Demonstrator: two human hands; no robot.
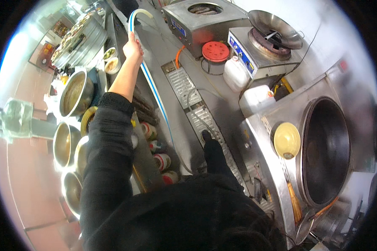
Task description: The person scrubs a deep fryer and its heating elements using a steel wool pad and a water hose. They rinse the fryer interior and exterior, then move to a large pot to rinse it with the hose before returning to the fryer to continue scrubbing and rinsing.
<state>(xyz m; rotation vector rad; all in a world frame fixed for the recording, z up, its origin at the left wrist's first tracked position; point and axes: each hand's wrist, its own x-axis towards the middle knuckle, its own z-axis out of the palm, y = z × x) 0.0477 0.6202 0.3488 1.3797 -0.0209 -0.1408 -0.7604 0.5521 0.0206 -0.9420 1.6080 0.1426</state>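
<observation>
My left arm, in a black sleeve, reaches far forward. My left hand point(133, 50) is closed around a white hose point(155, 91) with a blue stripe. Beyond the thumb, the hose's free end arcs up and over to the right; I see no water coming from it. Behind the hand, the hose runs back along the grey floor point(188, 150) towards my feet. Just left of the hand stand two small tubs point(112, 65) of food on the counter. My right hand is out of view.
Steel bowls point(76, 92) and stacked steamer trays point(81, 40) line the left counter. Metal drain grates point(184, 86) run along the floor. On the right stand a red stool point(215, 51), white jugs point(236, 73), a wok point(257, 23) on a burner and a large black wok point(326, 150).
</observation>
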